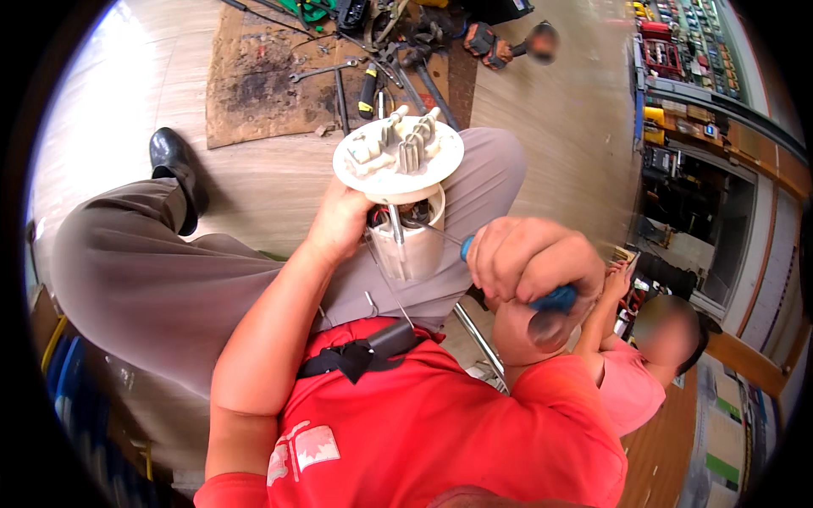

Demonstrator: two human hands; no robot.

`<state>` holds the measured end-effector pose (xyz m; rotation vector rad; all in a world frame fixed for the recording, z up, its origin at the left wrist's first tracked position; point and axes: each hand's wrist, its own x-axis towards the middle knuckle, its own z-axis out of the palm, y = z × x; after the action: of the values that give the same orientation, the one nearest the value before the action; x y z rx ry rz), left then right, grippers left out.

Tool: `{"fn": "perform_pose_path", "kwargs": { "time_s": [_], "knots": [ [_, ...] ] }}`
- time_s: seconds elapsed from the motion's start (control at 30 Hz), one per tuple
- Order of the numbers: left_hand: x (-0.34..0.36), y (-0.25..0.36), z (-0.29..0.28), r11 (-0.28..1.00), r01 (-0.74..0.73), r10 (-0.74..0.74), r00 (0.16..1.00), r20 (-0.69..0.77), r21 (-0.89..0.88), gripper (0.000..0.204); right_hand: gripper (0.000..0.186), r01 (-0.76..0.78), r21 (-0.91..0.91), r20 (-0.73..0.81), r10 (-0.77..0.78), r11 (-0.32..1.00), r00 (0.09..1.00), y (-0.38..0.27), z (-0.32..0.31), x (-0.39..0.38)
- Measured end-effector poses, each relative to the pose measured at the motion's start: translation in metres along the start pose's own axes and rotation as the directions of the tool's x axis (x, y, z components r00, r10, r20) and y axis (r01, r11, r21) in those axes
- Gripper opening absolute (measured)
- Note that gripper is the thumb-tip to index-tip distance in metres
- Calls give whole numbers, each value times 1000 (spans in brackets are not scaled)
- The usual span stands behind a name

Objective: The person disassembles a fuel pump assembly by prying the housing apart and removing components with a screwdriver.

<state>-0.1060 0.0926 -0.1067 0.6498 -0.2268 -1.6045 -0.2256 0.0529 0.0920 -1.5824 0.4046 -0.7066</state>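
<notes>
A fuel pump module stands over my lap, its round white top plate (360, 173) above a pale plastic canister (411, 254). A metal rod and dark wires show between plate and canister. My left hand (340, 222) is wrapped round the module just below the plate; its fingertips are hidden behind it. In my right hand (538, 262) is a blue-handled screwdriver (555, 299), its thin shaft reaching left to the gap under the plate. Whether its tip touches the module I cannot tell. A thin wire arm runs down to a black float (392, 338) near my red shirt.
On the floor ahead lies a stained cardboard sheet (254, 102) with wrenches (324, 70), a yellow-black handled tool (367, 91) and other hand tools. An orange-black power tool (487, 46) is beside it. Another person (631, 385) in pink sits close on my right, near shelves (703, 110).
</notes>
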Motion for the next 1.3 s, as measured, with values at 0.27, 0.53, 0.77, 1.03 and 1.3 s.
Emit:
{"fn": "perform_pose_path", "kwargs": {
  "time_s": [0.27,0.53,0.77,1.03,1.3],
  "knots": [
    [-69,40,-10,997,61,-53,978,-200,37,41,44,-106,230,-132,139,967,981,-3,34,16],
    [-76,22,-14,964,-25,40,998,-52,264,91,43,-55,144,-63,65,988,996,17,23,0],
    [-74,15,-9,928,2,61,986,-155,372,101,40,-100,215,-170,138,972,976,11,9,-6],
    [-74,10,-7,928,-41,108,981,-160,369,85,40,-112,244,-62,131,963,989,9,-2,1],
    [-76,6,-6,907,-39,122,977,-175,418,81,22,9,227,115,-36,974,993,25,-5,-10]
  ]
}}
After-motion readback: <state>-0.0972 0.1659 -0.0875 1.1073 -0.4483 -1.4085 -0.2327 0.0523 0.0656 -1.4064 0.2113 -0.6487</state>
